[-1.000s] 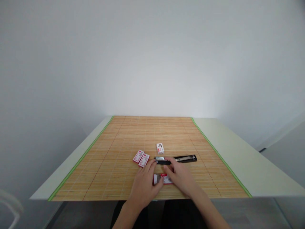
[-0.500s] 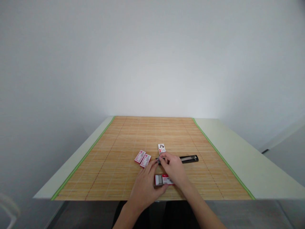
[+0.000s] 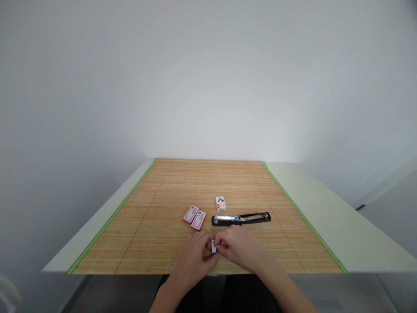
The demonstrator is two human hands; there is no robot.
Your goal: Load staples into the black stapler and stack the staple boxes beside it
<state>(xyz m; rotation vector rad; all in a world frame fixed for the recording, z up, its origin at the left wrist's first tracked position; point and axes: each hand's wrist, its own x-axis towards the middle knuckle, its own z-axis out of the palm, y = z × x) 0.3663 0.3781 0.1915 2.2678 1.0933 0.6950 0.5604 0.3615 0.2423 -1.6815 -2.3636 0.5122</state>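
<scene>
Hands were met at the near edge of the bamboo mat (image 3: 156, 204): a small staple box (image 3: 214, 246) was pinched between the left hand (image 3: 192, 256) and the right hand (image 3: 239, 250). Just beyond lay an opened black stapler (image 3: 241, 218); two staple boxes (image 3: 194, 217) lay to its left, another box (image 3: 220, 203) behind it.

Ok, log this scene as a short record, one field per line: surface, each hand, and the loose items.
surface: bamboo mat with green edging on a pale table
left hand: left hand grips a small red and white box
right hand: right hand grips the same box from the other side
stapler: black stapler lies opened out flat beyond the hands
pair of boxes: two red and white boxes side by side, left of the stapler
single box: white box behind the stapler
</scene>
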